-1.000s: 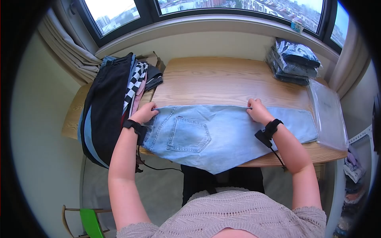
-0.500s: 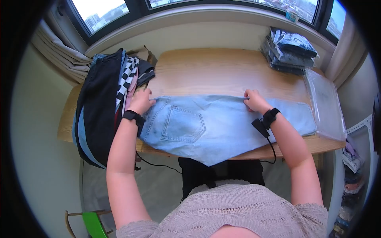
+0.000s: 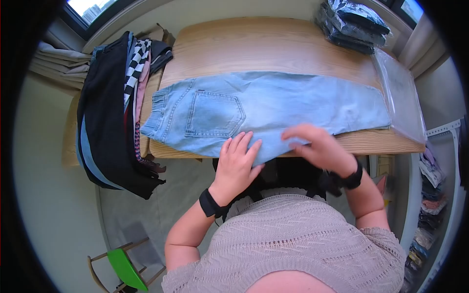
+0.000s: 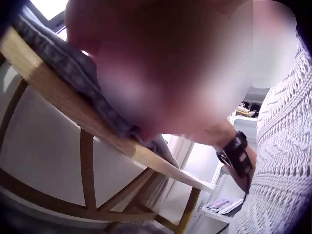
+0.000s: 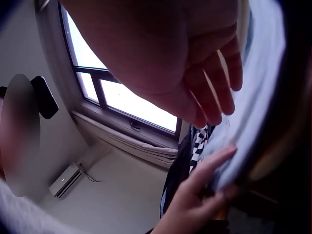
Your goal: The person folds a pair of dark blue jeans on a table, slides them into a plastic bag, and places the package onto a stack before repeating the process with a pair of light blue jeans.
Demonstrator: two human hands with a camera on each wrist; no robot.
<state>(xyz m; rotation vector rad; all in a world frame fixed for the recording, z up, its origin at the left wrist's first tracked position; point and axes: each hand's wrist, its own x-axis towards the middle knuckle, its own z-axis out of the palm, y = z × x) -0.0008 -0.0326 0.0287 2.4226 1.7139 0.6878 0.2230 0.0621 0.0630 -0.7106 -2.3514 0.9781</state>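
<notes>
Light-blue jeans (image 3: 273, 100) lie sideways across the wooden table (image 3: 244, 39), elastic waistband at the left, a back pocket facing up, with a pointed part over the front edge. My left hand (image 3: 235, 168) rests on that front part with fingers spread and nearly straight. To its right my right hand (image 3: 320, 149) is over the front edge of the jeans, fingers loosely extended; whether it touches the cloth is unclear. In the right wrist view the right hand (image 5: 195, 63) has its fingers extended beside the cloth, and the left hand (image 5: 195, 195) lies against it.
A pile of dark and checkered garments (image 3: 112, 107) hangs over the table's left side. Wrapped clothes (image 3: 351, 27) are stacked at the back right, with clear plastic bags (image 3: 400, 97) along the right edge. A green chair (image 3: 127, 268) stands at the lower left.
Both hands have released the jeans' far edge and come back to the near edge, the left also moving right. The head view has tilted downward.
</notes>
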